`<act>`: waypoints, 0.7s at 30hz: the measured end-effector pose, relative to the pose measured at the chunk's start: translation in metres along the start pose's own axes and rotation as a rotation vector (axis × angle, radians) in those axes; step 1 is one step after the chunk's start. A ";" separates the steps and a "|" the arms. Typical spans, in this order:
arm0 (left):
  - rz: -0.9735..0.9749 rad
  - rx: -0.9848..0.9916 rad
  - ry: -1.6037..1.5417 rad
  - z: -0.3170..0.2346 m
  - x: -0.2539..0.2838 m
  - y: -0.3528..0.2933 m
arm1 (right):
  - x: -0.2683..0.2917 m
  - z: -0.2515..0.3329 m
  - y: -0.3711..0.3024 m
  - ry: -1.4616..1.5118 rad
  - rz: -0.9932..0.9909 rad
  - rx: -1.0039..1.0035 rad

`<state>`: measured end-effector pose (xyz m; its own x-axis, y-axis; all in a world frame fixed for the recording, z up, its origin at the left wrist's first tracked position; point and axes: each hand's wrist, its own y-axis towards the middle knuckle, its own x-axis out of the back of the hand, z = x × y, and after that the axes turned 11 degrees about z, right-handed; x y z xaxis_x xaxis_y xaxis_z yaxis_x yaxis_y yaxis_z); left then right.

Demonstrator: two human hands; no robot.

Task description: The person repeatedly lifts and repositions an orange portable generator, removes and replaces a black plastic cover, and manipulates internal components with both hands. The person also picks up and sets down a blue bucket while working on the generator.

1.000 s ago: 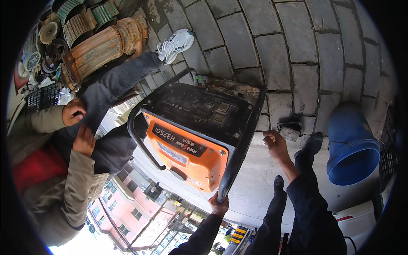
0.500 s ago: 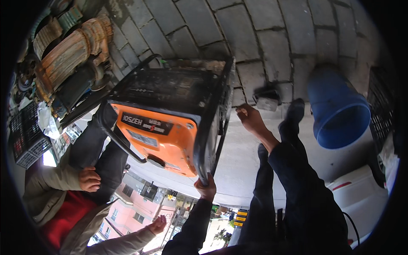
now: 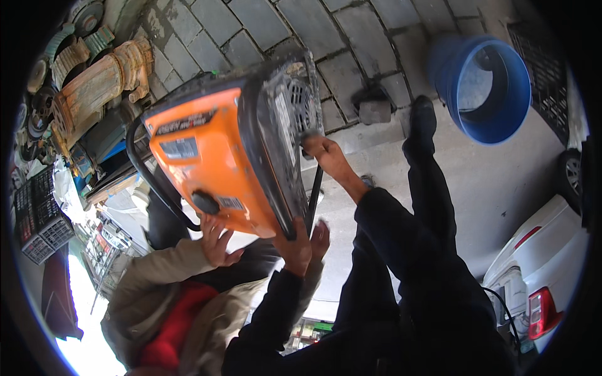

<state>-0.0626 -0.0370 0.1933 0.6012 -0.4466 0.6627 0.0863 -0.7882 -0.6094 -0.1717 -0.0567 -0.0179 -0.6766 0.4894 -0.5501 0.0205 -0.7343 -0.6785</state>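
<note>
An orange and black portable generator [image 3: 188, 156] with a black tubular frame fills the middle, its vented side facing right. My left hand [image 3: 293, 249] is wrapped round the frame's lower right corner. At the vented side, my right hand [image 3: 329, 158] is closed on a small dark pull-start handle [image 3: 308, 136], slightly blurred. Another person's hand [image 3: 217, 241] has its fingers spread at the bottom of the orange panel, beside the round black cap [image 3: 205, 202]. That person's other hand [image 3: 320, 240] shows just right of my left hand.
Rusty motor housings [image 3: 103, 78] pile up at the far left, above a black plastic crate [image 3: 42, 213]. A blue barrel [image 3: 483, 88] lies on its side at the right. Near my foot sits a small block [image 3: 375, 111]. A white car [image 3: 533, 250] stands at the lower right.
My right hand has moved left to the generator's vented side. The other person has leaned in, bringing both hands close to the generator. The view has shifted; my left hand still grips the frame.
</note>
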 end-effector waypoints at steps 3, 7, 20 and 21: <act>0.003 -0.233 0.007 0.007 -0.001 0.006 | 0.003 -0.001 -0.004 0.023 -0.050 0.152; 0.018 -0.401 0.066 0.013 0.001 0.009 | 0.046 -0.006 -0.056 -0.150 -0.241 0.168; -0.488 -0.471 0.464 -0.019 -0.019 -0.033 | 0.328 -0.149 -0.439 -0.587 -0.470 -0.215; -0.597 -0.557 0.515 -0.023 -0.028 -0.052 | 0.347 -0.153 -0.467 -0.710 -0.450 -0.160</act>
<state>-0.1017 0.0069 0.2165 0.1466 0.0666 0.9869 -0.2045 -0.9741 0.0961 -0.3035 0.5283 0.0340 -0.9448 0.2686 0.1877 -0.2936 -0.4390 -0.8491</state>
